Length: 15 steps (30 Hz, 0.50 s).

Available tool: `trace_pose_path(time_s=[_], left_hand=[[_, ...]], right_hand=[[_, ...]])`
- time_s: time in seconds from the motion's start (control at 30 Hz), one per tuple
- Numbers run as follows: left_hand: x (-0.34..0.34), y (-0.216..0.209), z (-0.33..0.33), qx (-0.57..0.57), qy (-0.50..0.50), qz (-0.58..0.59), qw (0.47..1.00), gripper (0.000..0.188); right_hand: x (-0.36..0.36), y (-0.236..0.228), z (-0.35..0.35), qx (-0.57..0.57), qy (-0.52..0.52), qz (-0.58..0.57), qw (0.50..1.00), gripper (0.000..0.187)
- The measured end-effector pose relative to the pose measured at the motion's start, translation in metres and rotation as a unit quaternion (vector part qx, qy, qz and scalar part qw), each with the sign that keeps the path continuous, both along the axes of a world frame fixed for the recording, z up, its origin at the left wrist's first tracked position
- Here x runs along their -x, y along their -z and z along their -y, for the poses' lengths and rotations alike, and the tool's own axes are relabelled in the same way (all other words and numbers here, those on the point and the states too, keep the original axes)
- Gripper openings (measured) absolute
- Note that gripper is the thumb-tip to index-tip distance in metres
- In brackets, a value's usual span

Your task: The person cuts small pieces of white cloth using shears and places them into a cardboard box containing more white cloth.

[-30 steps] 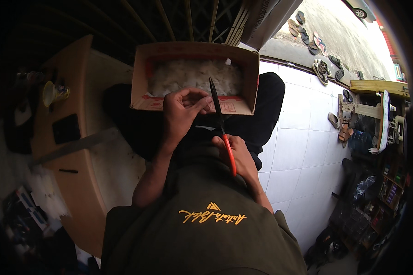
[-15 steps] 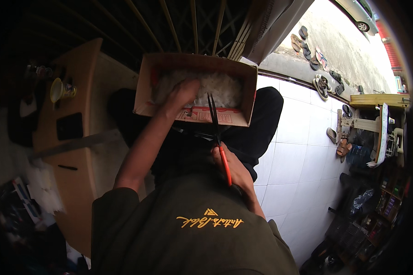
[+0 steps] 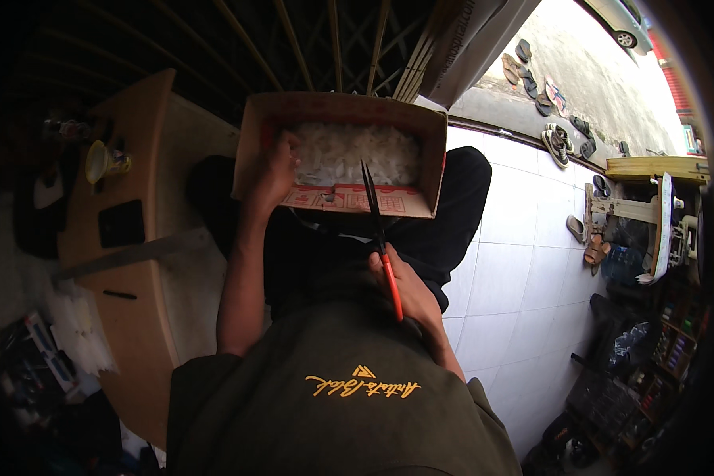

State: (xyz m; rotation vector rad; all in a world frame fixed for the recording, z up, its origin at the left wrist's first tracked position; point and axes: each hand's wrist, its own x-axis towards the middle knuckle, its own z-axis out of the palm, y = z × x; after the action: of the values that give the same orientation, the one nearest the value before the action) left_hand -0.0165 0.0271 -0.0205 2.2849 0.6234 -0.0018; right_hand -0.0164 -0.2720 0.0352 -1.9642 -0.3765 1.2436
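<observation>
On my lap sits an open cardboard box [image 3: 439, 159] with a pile of whitish, translucent pieces [image 3: 357, 151] inside. The fingers of my left hand [image 3: 278, 170] are curled together at the box's left end, beside the pile; what they hold, if anything, is hidden. My right hand [image 3: 408, 287] grips a pair of scissors [image 3: 392, 289] with orange-red handles, just in front of the box. Its long dark blades point up over the box's near wall, and their tips are slightly apart.
At left stands a wooden table [image 3: 139, 333] with a black flat object [image 3: 121, 221], a yellowish cup [image 3: 97, 161] and a pen-like item [image 3: 120, 294]. Beyond the white tiled floor [image 3: 504, 214] lie several sandals and shoes [image 3: 558, 143]. A cluttered shelf [image 3: 674, 341] lines the right.
My left hand has moved left, off the middle of the white pile to the box's left end. The right hand and scissors have barely shifted.
</observation>
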Motion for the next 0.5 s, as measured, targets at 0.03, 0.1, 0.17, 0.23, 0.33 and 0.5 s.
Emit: trace_pose_path(time_s=[0.03, 0.1, 0.17, 0.23, 0.33, 0.5], left_hand=[[-0.004, -0.022, 0.007, -0.007, -0.031, -0.028, 0.999, 0.028], [-0.006, -0.045, 0.014, 0.025, -0.067, -0.03, 0.997, 0.026], [-0.004, -0.052, 0.018, 0.106, -0.073, 0.02, 0.991, 0.023], [-0.003, -0.05, 0.023, 0.176, -0.072, 0.072, 0.979, 0.023], [-0.003, -0.053, 0.031, 0.235, -0.079, 0.114, 0.962, 0.025], [-0.002, -0.039, 0.031, 0.299, -0.11, 0.17, 0.932, 0.03]], right_hand=[[0.0, 0.001, 0.001, -0.002, 0.004, 0.002, 1.0, 0.071], [0.001, 0.001, 0.001, 0.006, 0.005, -0.003, 1.0, 0.072], [0.001, -0.001, 0.0, 0.013, 0.006, -0.006, 1.0, 0.073], [0.001, -0.005, -0.001, 0.02, 0.006, -0.006, 1.0, 0.073], [0.001, -0.003, -0.002, 0.027, 0.005, -0.007, 1.0, 0.073], [0.001, -0.007, -0.004, 0.031, 0.007, -0.002, 0.999, 0.07]])
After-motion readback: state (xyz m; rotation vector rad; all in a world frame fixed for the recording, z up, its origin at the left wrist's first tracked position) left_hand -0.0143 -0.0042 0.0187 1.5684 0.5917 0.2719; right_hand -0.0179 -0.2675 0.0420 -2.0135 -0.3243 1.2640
